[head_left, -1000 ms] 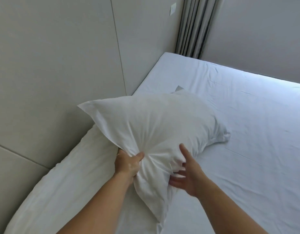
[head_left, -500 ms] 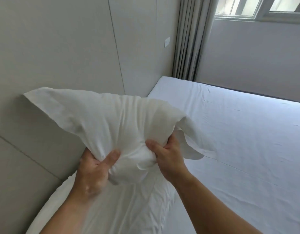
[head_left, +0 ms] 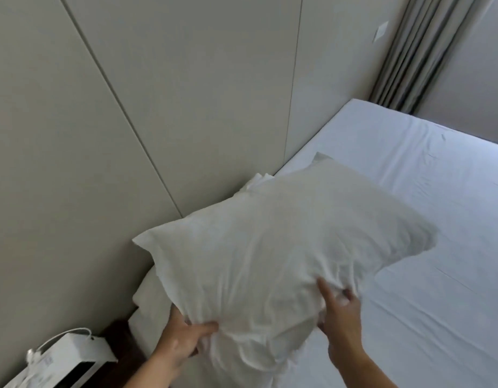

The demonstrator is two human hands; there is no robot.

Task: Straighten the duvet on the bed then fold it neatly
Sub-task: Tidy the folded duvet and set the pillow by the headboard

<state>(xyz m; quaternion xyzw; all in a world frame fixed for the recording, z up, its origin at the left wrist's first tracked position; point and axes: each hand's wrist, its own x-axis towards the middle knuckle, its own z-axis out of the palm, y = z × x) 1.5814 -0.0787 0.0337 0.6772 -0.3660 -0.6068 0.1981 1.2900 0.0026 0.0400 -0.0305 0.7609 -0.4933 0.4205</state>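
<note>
A white pillow [head_left: 275, 245] fills the middle of the view, held at the head of the bed against the wall. My left hand [head_left: 183, 340] grips its near left corner, thumb on top of the fabric. My right hand [head_left: 340, 315] grips its near right edge, fingers dug into bunched cloth. Under it, along the wall, lies another white pillow or rolled bedding [head_left: 149, 301]. The bed [head_left: 438, 247] is covered by a smooth pale sheet. No duvet can be told apart in view.
A beige panelled wall [head_left: 158, 107] runs along the bed's left side. Grey curtains [head_left: 410, 51] hang at the far corner. A white box with a cable [head_left: 60, 362] sits on a dark bedside surface at the lower left.
The pillow, lifted high half a second ago, has come down onto the head of the bed near the wall. Both hands still hold its near edge. The view has tilted down and left.
</note>
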